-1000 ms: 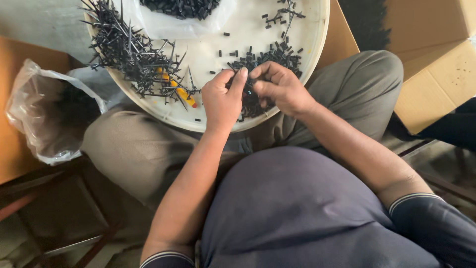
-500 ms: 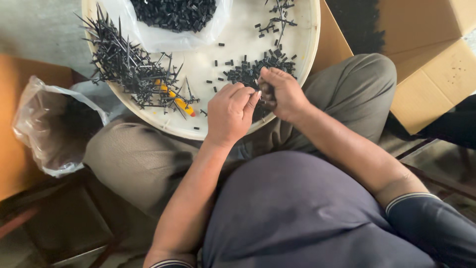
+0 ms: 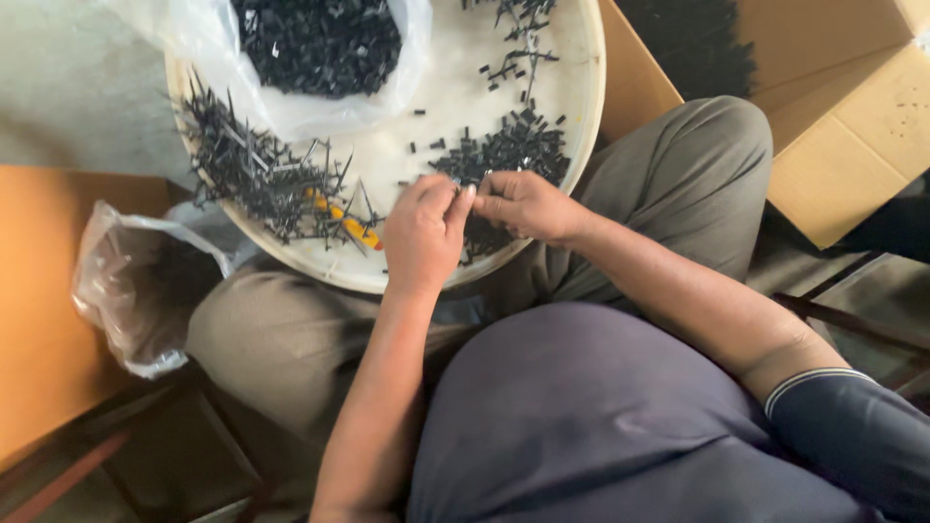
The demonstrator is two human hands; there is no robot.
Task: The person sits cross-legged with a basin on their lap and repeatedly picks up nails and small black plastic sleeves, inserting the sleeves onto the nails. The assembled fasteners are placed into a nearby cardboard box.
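Small black parts [image 3: 509, 150] heaped near the front rim of a round cream tray [image 3: 581, 107] on the lap. Left hand [image 3: 426, 232] and right hand [image 3: 523, 205] meet fingertip to fingertip over the heap, both pinched; what they grip is too small to tell. Black pins [image 3: 257, 179] fill tray's left; bare centre. Clear bag [image 3: 320, 48] at far edge; cardboard box [image 3: 852, 145] right; another plastic bag [image 3: 136, 291] left.
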